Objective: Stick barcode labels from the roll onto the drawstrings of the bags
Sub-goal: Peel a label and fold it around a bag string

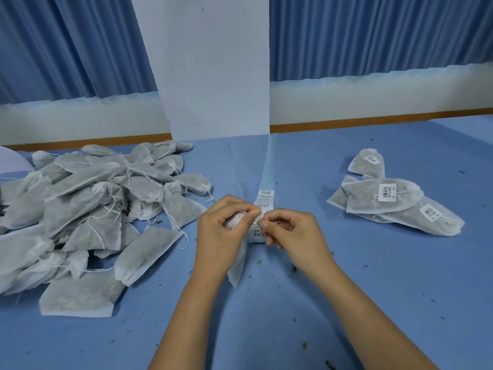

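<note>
My left hand (224, 231) grips a white drawstring bag (237, 265) that hangs down below its palm. Its thumb and forefinger pinch the bag's gathered top near the string. My right hand (290, 233) pinches something small at the near end of the label strip (264, 201), which runs away across the table with printed barcode labels on it. Both hands meet over the strip's end, and the label between the fingertips is mostly hidden.
A big heap of several unlabelled bags (88, 212) lies at the left. A small pile of labelled bags (392, 198) lies at the right. The blue table cloth (266, 316) carries scattered leaf crumbs. A white pillar (213, 65) and blue curtains stand behind.
</note>
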A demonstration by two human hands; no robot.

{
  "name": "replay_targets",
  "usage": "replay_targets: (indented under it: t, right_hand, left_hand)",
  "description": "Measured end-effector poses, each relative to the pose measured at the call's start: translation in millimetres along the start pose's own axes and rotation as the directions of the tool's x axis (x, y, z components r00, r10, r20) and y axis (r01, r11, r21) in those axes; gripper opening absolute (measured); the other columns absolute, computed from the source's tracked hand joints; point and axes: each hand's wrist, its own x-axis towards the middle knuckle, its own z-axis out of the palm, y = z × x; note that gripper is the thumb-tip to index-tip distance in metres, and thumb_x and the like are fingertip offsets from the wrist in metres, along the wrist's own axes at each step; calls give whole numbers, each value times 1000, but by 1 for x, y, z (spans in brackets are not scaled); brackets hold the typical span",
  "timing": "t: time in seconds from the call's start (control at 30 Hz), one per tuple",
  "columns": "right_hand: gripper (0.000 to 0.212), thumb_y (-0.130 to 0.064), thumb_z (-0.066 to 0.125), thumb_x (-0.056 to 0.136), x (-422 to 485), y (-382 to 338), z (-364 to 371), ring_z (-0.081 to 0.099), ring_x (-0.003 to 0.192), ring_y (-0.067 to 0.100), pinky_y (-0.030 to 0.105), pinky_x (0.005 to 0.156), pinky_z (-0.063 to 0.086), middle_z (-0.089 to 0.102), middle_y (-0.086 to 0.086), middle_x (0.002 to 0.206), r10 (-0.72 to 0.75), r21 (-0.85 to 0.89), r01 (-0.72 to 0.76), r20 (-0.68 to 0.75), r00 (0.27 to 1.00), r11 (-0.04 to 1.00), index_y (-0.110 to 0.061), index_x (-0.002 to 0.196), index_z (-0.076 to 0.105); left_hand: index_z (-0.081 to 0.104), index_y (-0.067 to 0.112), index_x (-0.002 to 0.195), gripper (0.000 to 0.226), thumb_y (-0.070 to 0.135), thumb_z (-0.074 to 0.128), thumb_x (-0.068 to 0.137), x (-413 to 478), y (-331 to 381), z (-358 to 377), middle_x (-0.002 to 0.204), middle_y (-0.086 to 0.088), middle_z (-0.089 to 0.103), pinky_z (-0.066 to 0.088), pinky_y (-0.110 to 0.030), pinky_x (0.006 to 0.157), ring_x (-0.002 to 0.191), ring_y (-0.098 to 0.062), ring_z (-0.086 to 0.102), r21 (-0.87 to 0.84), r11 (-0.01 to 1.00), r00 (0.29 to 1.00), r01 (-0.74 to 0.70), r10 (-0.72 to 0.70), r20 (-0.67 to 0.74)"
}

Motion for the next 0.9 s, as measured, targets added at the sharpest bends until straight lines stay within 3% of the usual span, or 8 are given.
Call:
replay_targets:
  t: [0.17, 0.3, 0.53, 0.63, 0.8, 0.9]
  right_hand:
    - [15, -8, 67, 86, -2, -1, 0, 51, 49, 7, 11, 53, 38, 59, -16, 57, -80, -135, 75, -29, 996, 988, -17, 74, 65]
    - [7, -10, 68, 86, -3, -4, 0, 47, 41, 3, 6, 46, 34, 61, -18, 58, -116, -32, 114, -73, 991, 993, -14, 81, 64]
    - [18, -1, 58, 90, -4, -5, 1, 46, 44, 2, 6, 46, 34, 59, -14, 59, -127, -9, 127, -80, 989, 992, -13, 77, 61]
    - [16, -7, 59, 91, -4, -5, 0, 50, 51, 5, 13, 48, 37, 64, -9, 70, -121, 52, 129, -132, 984, 990, -19, 79, 61]
    - [20, -10, 72, 82, -5, -4, 2, 56, 59, 23, 33, 55, 43, 66, -15, 74, -180, -69, 173, -130, 975, 983, -27, 74, 64]
    - [23, -6, 71, 82, -5, -4, 1, 57, 60, 25, 31, 57, 46, 67, -14, 75, -186, -65, 177, -184, 965, 982, -26, 73, 65]
  left_hand:
    - [70, 25, 73, 15, 12, 70, 80, -1, 1, 0, 78, 10, 64, 45, -15, 69, 74, -7, 61, 19, 1000, 999, 4, -4, 40]
    - [67, 26, 71, 12, 17, 67, 79, -2, 1, 2, 75, 11, 62, 43, -15, 66, 71, -5, 58, 28, 999, 998, 29, -31, 57]
    - [66, 22, 70, 18, 9, 65, 83, 0, 0, 3, 74, 9, 61, 44, -13, 68, 71, -6, 58, -91, 987, 987, 130, -119, 112]
    - [67, 17, 71, 23, -1, 66, 85, 0, -1, 3, 74, 8, 61, 44, -13, 68, 70, -6, 58, -83, 987, 987, 136, -127, 100]
    - [68, 14, 72, 21, -2, 67, 86, 0, -1, 3, 74, 9, 62, 44, -13, 69, 72, -6, 59, -67, 989, 986, 131, -123, 116]
    - [68, 12, 72, 20, -1, 67, 86, 1, 0, 1, 71, 13, 62, 42, -9, 66, 68, 0, 57, -82, 982, 978, 172, -160, 131]
